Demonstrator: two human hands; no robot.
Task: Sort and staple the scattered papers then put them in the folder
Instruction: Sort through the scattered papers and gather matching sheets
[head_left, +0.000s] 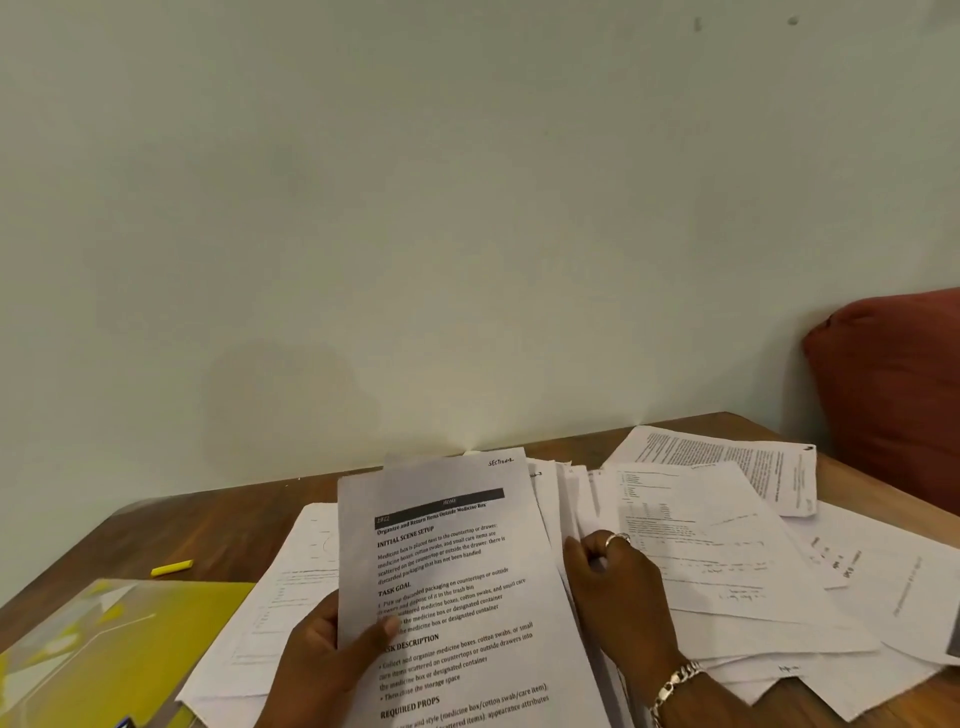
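Left hand (332, 654) pinches the lifted sheet stack (452, 587), long axis pointing away, right hand (618, 587) curled on its right edge; yellow folder (130, 639) lies left of stack, nearer left hand.

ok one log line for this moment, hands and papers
left hand: holds printed sheet raised | right hand: fingering stacked page edges | loose papers: spread on table | yellow folder: lying at left
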